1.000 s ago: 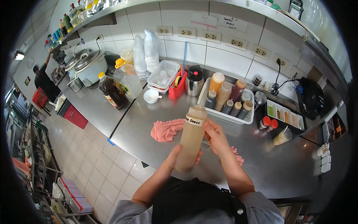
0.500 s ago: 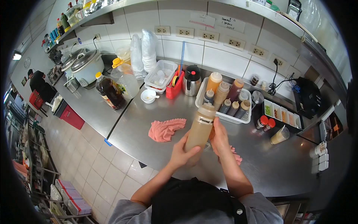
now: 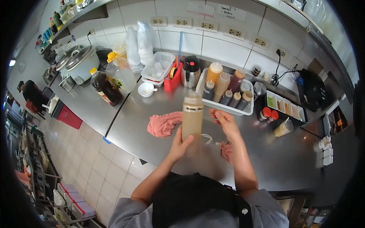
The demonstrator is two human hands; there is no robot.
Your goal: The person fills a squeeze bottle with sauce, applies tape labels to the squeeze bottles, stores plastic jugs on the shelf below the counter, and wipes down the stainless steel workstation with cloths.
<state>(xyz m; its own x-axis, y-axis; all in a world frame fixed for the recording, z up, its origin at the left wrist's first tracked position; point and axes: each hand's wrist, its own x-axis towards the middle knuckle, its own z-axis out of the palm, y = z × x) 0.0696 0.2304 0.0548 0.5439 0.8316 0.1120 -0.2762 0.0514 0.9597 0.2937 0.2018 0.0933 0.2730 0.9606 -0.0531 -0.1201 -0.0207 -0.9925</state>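
My left hand (image 3: 180, 145) is wrapped round a tall squeeze bottle (image 3: 192, 121) of cloudy tan liquid, upright with a label near its neck. Its top is blurred. To the right of the bottle and apart from it, my right hand (image 3: 225, 122) has its fingers curled together; whatever they hold, if anything, is too small to make out. A pink cloth (image 3: 161, 124) lies left of the bottle, and another pink cloth (image 3: 227, 152) is partly behind my right forearm. Between bottle and forearm lies a pale looped strip (image 3: 207, 139).
Several sauce bottles stand in a white basket (image 3: 228, 109). Around it are a steel jug (image 3: 191, 74), a white bowl (image 3: 145, 90), red-capped shakers (image 3: 268, 114), a tilted cup (image 3: 283, 127) and a topping tray (image 3: 285, 107). Far left, a person (image 3: 33, 94) is near a red chair.
The bottle has moved left and become more upright in my left hand. My right hand has come off it, its fingers now curled. The view has shifted slightly.
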